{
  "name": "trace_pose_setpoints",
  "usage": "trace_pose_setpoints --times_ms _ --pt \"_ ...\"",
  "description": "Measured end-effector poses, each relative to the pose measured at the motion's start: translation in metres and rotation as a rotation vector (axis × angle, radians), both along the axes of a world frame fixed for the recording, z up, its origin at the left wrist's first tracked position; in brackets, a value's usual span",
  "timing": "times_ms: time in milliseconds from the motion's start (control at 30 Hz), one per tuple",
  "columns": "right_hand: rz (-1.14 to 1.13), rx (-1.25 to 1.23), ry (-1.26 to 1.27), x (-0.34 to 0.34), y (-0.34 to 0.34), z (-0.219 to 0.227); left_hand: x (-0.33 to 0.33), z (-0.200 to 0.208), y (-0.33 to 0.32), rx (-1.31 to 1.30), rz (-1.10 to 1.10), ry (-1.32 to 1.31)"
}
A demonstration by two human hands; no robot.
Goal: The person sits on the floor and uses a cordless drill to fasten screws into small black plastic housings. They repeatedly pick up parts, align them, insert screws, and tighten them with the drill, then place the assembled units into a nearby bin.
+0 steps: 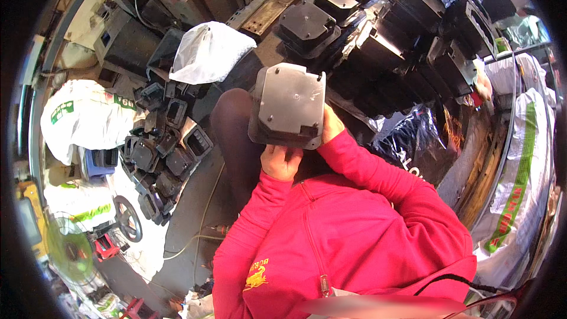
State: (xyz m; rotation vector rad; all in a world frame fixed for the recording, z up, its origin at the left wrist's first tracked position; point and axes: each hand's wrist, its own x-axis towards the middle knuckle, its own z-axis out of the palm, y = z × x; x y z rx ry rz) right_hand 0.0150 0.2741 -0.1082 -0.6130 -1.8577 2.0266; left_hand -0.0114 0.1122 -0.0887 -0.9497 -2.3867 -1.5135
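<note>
A black plastic box-shaped housing (289,97), with a flat top, small corner pegs and a flange round its lower edge, is held up in front of my chest. Sunlight glares on its top face. At its near edge my left hand (280,163) grips it, with some fingers tucked out of sight beneath. Against its right side lies my right hand (332,124), closed on the housing with its fingertips hidden. My bent knee (227,118) shows just left of the housing.
Similar black housings (307,23) stand in stacks at the far right. Smaller black plastic parts (168,159) lie heaped on the left. A white plastic bag (209,53), a white sack (88,118), a green fan (69,248) and a cable (209,207) on the floor surround me.
</note>
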Motion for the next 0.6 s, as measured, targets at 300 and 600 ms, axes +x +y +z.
trace_pose_setpoints --times_ms 300,600 --pt "-0.092 -0.658 -0.013 -0.003 -0.013 0.004 -0.01 -0.01 0.021 -0.144 0.048 0.244" --pt "0.038 -0.698 -0.018 0.0 -0.003 -0.001 -0.007 -0.021 0.024 -0.16 0.024 0.03"
